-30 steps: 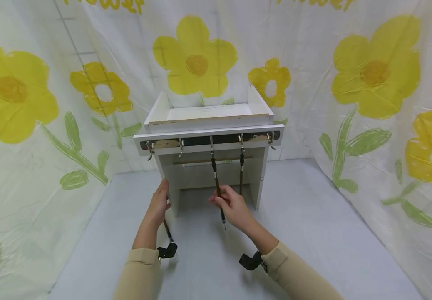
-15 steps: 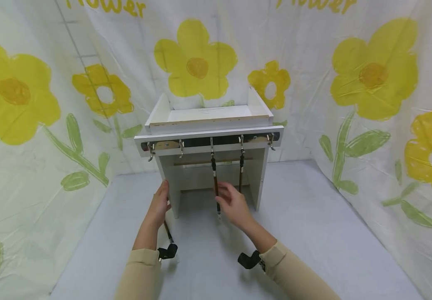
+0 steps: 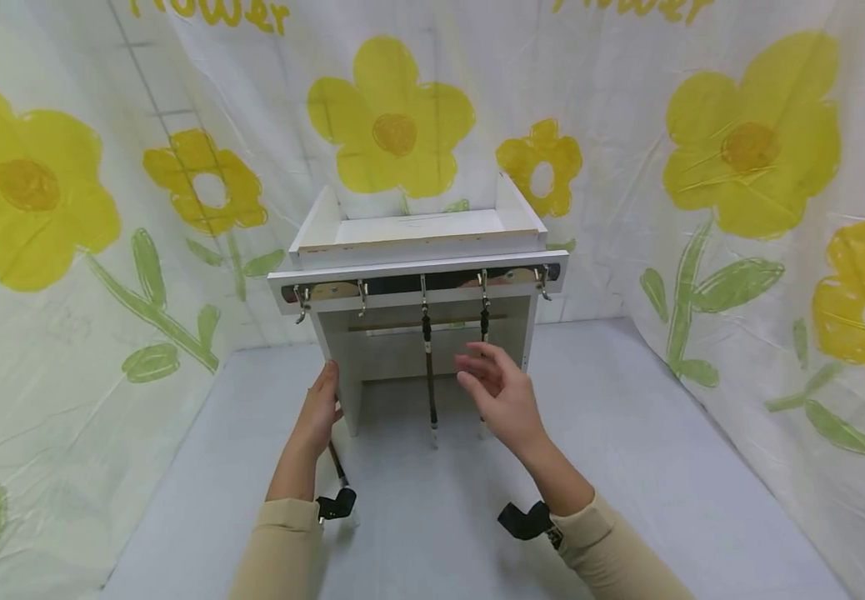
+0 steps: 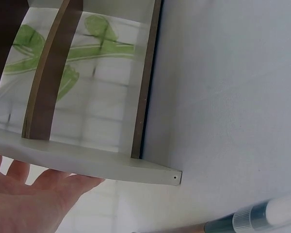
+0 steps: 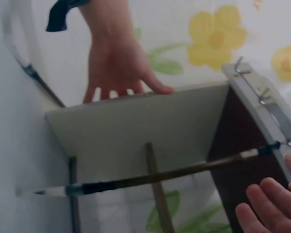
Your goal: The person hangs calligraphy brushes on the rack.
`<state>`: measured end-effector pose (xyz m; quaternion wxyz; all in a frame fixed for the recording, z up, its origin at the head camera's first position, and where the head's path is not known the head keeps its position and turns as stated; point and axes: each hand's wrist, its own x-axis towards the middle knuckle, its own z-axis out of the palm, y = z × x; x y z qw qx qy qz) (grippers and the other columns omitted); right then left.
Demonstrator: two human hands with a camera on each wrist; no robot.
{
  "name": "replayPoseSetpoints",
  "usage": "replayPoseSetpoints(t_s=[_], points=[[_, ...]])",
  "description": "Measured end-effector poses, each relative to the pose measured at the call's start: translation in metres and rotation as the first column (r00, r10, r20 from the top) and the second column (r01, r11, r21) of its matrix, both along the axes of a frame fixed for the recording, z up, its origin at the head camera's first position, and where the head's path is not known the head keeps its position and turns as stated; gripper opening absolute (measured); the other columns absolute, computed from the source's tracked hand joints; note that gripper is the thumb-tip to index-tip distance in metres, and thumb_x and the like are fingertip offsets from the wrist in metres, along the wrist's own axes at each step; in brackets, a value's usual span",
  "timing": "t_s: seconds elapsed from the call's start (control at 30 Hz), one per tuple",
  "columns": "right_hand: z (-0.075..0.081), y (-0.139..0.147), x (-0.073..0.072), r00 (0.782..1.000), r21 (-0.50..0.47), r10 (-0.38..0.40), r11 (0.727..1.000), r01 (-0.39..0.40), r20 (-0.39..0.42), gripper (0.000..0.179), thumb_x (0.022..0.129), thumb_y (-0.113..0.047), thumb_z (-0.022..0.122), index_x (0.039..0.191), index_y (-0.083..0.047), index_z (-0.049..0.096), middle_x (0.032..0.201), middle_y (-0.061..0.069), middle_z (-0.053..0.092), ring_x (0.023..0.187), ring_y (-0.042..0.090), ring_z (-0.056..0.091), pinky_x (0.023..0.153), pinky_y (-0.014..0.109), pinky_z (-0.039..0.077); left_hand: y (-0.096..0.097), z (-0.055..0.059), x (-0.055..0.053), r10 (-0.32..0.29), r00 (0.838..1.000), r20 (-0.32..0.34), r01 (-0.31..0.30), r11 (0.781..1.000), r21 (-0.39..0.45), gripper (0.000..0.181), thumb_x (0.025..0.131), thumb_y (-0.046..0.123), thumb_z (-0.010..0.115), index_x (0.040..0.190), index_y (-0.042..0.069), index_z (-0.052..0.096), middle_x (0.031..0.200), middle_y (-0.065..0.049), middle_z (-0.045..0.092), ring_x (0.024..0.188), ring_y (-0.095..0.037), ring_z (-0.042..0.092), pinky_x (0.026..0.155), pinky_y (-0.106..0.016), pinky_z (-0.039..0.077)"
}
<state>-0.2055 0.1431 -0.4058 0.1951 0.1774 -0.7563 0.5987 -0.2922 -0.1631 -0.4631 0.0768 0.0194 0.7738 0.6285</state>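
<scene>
A calligraphy brush [image 3: 430, 383] hangs tip down from the middle hook of a white shelf unit [image 3: 417, 258]. My right hand [image 3: 507, 400] is just right of it, fingers loosely bent, with nothing held. Behind those fingers a second brush [image 3: 484, 323] hangs from the adjacent hook, partly hidden. In the right wrist view the hanging brush [image 5: 136, 182] shows a dark-tipped white head. My left hand [image 3: 317, 408] rests against the outer face of the unit's left side panel [image 5: 136, 116], fingers extended. Left of the unit, a third brush [image 4: 252, 218] with a thick white head lies on the table.
A rail [image 3: 395, 281] with several metal hooks [image 3: 362, 296] runs across the unit's front. Its outer hooks bear no brushes. A thin wooden crossbar [image 3: 380, 323] spans the unit behind. White flower-printed cloth [image 3: 605, 100] encloses the pale table [image 3: 597, 433].
My right hand has let go of the middle brush and moved right, in front of the second brush. The middle brush now hangs nearly straight. My left hand has stayed at the panel.
</scene>
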Motion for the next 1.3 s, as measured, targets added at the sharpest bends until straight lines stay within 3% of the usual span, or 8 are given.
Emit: replayPoseSetpoints(t_s=[0.2, 0.33, 0.43, 0.53, 0.67, 0.77, 0.97, 1.3], points=[[0.011, 0.021, 0.000, 0.984, -0.094, -0.139, 0.987, 0.129, -0.109, 0.032, 0.095, -0.014, 0.073, 0.124, -0.006, 0.064, 0.107, 0.011, 0.076, 0.091, 0.015, 0.074, 0.075, 0.022, 0.060, -0.002, -0.007, -0.001, 0.008, 1.000, -0.017, -0.008, 1.000, -0.012, 0.097, 0.093, 0.082, 0.020, 0.164, 0.018, 0.003, 0.171, -0.011, 0.002, 0.154, -0.042, 0.017, 0.120, -0.058, 0.028], [0.013, 0.033, -0.003, 0.956, -0.209, -0.269, 0.948, 0.241, -0.117, 0.027, 0.097, -0.010, 0.069, 0.118, 0.005, 0.063, 0.097, 0.021, 0.074, 0.081, 0.008, 0.071, 0.068, 0.022, 0.060, -0.002, -0.008, -0.001, 0.010, 1.000, -0.010, -0.010, 1.000, -0.023, 0.100, 0.090, 0.085, 0.020, 0.164, 0.019, 0.004, 0.171, -0.011, 0.002, 0.154, -0.041, 0.018, 0.120, -0.057, 0.029], [0.006, 0.045, -0.011, 0.929, -0.248, -0.361, 0.910, 0.332, -0.081, 0.030, 0.099, -0.013, 0.067, 0.119, 0.008, 0.060, 0.101, 0.020, 0.071, 0.087, 0.008, 0.068, 0.069, 0.018, 0.059, -0.003, -0.009, 0.000, 0.010, 1.000, -0.012, -0.010, 1.000, -0.027, 0.099, 0.091, 0.084, 0.020, 0.164, 0.019, 0.004, 0.171, -0.011, 0.001, 0.154, -0.041, 0.016, 0.120, -0.057, 0.030], [-0.005, 0.057, -0.022, 0.913, -0.197, -0.407, 0.896, 0.397, -0.015, 0.039, 0.099, -0.022, 0.068, 0.127, 0.002, 0.057, 0.119, 0.014, 0.066, 0.108, 0.014, 0.064, 0.081, 0.020, 0.058, -0.004, -0.010, 0.001, 0.015, 1.000, -0.014, -0.015, 0.999, -0.028, 0.098, 0.092, 0.083, 0.020, 0.164, 0.018, 0.004, 0.171, -0.011, 0.001, 0.154, -0.041, 0.015, 0.120, -0.056, 0.030], [-0.019, 0.068, -0.037, 0.929, -0.067, -0.363, 0.927, 0.368, 0.077, 0.053, 0.102, -0.036, 0.062, 0.143, -0.005, 0.049, 0.146, 0.012, 0.052, 0.140, 0.025, 0.047, 0.108, 0.042, 0.049, -0.004, -0.010, 0.001, 0.015, 1.000, -0.010, -0.015, 1.000, -0.019, 0.097, 0.092, 0.083, 0.020, 0.164, 0.019, 0.004, 0.171, -0.009, 0.001, 0.155, -0.040, 0.014, 0.120, -0.056, 0.029], [-0.030, 0.074, -0.048, 0.947, -0.023, -0.290, 0.955, 0.296, 0.136, 0.061, 0.105, -0.040, 0.055, 0.153, -0.006, 0.039, 0.158, 0.015, 0.041, 0.149, 0.030, 0.035, 0.116, 0.054, 0.038, -0.003, -0.010, 0.002, 0.014, 1.000, -0.004, -0.014, 1.000, -0.006, 0.096, 0.093, 0.081, 0.021, 0.164, 0.019, 0.004, 0.171, -0.010, 0.001, 0.154, -0.041, 0.015, 0.121, -0.057, 0.028], [-0.047, 0.079, -0.060, 0.960, 0.028, -0.197, 0.980, 0.195, 0.199, 0.065, 0.108, -0.048, 0.041, 0.161, -0.014, 0.026, 0.166, 0.008, 0.027, 0.152, 0.030, 0.029, 0.122, 0.049, 0.030, -0.001, -0.008, 0.004, 0.019, 1.000, -0.005, -0.019, 1.000, -0.002, 0.093, 0.095, 0.079, 0.020, 0.164, 0.018, 0.004, 0.171, -0.012, 0.003, 0.154, -0.041, 0.016, 0.120, -0.057, 0.028], [-0.049, 0.078, -0.065, 0.946, 0.046, -0.225, 0.974, 0.220, 0.234, 0.074, 0.105, -0.060, 0.035, 0.160, -0.013, 0.026, 0.164, 0.010, 0.030, 0.148, 0.032, 0.036, 0.121, 0.048, 0.032, -0.001, -0.003, 0.001, 0.008, 1.000, -0.025, -0.009, 1.000, -0.005, 0.090, 0.096, 0.077, 0.020, 0.164, 0.022, 0.002, 0.171, -0.007, -0.001, 0.156, -0.038, 0.006, 0.121, -0.056, 0.027]])
